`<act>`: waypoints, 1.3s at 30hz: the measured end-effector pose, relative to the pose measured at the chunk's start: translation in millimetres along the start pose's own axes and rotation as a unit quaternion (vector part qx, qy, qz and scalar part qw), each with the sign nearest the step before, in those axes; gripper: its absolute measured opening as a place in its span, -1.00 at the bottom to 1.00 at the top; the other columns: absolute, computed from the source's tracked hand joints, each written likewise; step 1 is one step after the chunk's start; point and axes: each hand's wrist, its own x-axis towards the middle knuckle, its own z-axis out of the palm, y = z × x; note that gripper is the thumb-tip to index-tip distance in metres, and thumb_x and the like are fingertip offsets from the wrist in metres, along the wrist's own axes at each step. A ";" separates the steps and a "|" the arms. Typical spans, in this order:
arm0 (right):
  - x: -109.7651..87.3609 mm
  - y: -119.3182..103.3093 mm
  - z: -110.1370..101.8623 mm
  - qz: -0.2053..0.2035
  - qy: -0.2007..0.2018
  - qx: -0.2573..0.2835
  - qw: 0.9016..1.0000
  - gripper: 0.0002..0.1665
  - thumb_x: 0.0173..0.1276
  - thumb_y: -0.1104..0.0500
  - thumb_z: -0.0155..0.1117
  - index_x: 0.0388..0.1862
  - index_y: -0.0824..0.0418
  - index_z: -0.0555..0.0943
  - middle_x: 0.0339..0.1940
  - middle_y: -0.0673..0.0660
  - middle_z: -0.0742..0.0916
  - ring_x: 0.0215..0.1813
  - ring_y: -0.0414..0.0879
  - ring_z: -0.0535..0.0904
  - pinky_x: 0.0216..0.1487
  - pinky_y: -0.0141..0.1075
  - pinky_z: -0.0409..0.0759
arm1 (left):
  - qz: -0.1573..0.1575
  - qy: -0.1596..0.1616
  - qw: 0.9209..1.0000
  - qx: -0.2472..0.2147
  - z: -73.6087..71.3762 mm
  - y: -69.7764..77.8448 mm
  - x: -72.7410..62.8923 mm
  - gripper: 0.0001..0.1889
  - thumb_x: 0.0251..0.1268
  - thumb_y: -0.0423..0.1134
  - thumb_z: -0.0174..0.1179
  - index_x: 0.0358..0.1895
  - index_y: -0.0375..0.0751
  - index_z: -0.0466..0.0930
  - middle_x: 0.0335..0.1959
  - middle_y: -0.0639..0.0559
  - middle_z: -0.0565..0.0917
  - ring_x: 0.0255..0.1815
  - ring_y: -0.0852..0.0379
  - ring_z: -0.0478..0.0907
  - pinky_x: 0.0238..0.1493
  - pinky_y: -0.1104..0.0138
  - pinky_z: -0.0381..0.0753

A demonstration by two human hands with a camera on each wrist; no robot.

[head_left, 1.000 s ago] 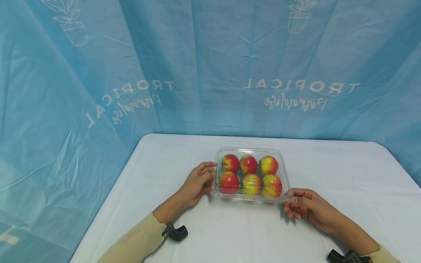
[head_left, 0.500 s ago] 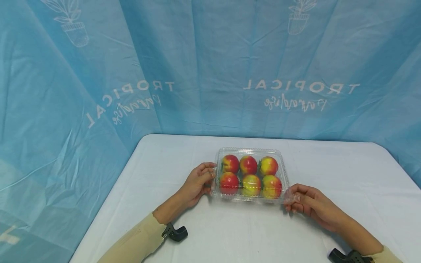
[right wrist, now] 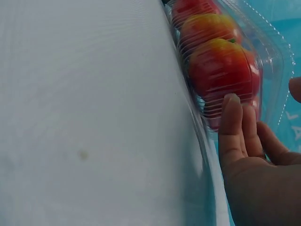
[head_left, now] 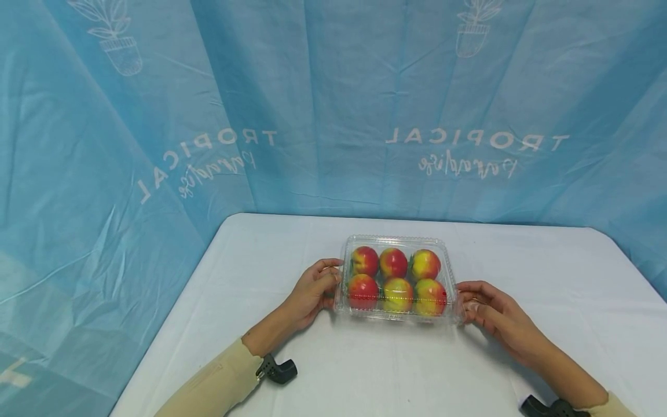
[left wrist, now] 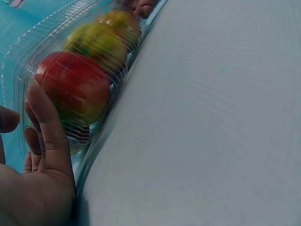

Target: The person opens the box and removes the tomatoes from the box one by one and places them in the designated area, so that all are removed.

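Observation:
A clear plastic clamshell box (head_left: 396, 238) lies shut on the white table (head_left: 271, 255) and holds several red-and-yellow fruits (head_left: 398, 293) in two rows. My left hand (head_left: 331, 281) holds the box's left end, thumb over the rim and fingers against the end wall. In the left wrist view the fingers (left wrist: 44, 127) lie on the box (left wrist: 28, 61) beside a red fruit (left wrist: 75, 89). My right hand (head_left: 466, 296) holds the right end the same way. The right wrist view shows its fingers (right wrist: 233, 127) on the box wall (right wrist: 272, 52) below a red fruit (right wrist: 221, 70).
A blue curtain (head_left: 333, 104) printed with white lettering hangs close behind and to the left of the table. The table's far edge runs just behind the box, and its left edge slants toward me. Black wrist mounts (head_left: 276, 369) sit at both cuffs.
My right hand let go of the box's near right corner flap and moved up to the right end wall. The box and my left hand stayed where they were.

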 end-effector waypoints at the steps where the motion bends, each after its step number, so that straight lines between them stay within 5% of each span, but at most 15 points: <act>1: 0.0 -0.4 0.8 -0.007 0.007 -0.006 1.000 -0.52 0.64 0.43 -0.12 0.47 0.43 0.31 0.22 0.12 0.60 0.15 -0.22 0.61 0.16 -0.33 0.72 | 0.000 0.000 1.000 0.000 0.0 0.2 0.1 -0.51 0.48 -0.36 0.08 0.43 -0.28 0.32 -0.16 0.13 0.56 -0.36 0.24 0.54 -0.51 0.40 0.66; 7: 0.1 -3.8 5.4 -0.043 0.038 -0.027 0.998 -0.47 0.70 0.38 -0.11 0.57 0.41 0.27 0.43 0.17 0.53 0.35 -0.15 0.60 0.34 -0.35 0.62 | 0.001 0.000 1.000 0.005 0.3 0.3 0.2 -0.50 0.48 -0.34 0.10 0.44 -0.28 0.32 -0.12 0.10 0.58 -0.33 0.21 0.57 -0.49 0.40 0.67; 15: 1.5 -2.8 5.9 -0.083 -0.001 -0.053 0.995 -0.23 0.63 0.53 -0.13 0.74 0.36 -0.02 0.76 0.26 0.09 0.65 -0.15 0.31 0.52 -0.38 0.38 | 0.008 -0.002 1.000 -0.006 0.9 0.3 -0.4 -0.43 0.44 -0.39 0.10 0.50 -0.16 0.32 -0.10 0.09 0.58 -0.45 0.23 0.53 -0.54 0.42 0.62; 28: 3.2 1.0 8.8 -0.100 -0.060 -0.085 0.990 0.24 0.32 0.69 0.18 0.79 0.20 -0.20 0.79 0.28 -0.20 0.77 -0.16 -0.06 0.60 -0.46 0.13 | 0.009 -0.012 1.000 -0.008 -0.6 0.9 -0.1 -0.33 0.49 -0.39 0.10 0.61 0.04 0.26 -0.07 0.06 0.56 -0.30 0.20 0.62 -0.46 0.42 0.68; 39: 4.3 4.3 8.7 -0.090 -0.042 -0.146 0.984 0.26 0.36 0.60 0.32 0.80 0.18 -0.19 0.79 0.27 -0.14 0.73 -0.27 0.05 0.56 -0.50 0.20 | 0.024 -0.035 0.999 0.000 -3.6 0.4 -0.1 -0.25 0.51 -0.40 0.07 0.69 0.15 0.15 -0.07 0.06 0.55 -0.27 0.19 0.57 -0.42 0.43 0.69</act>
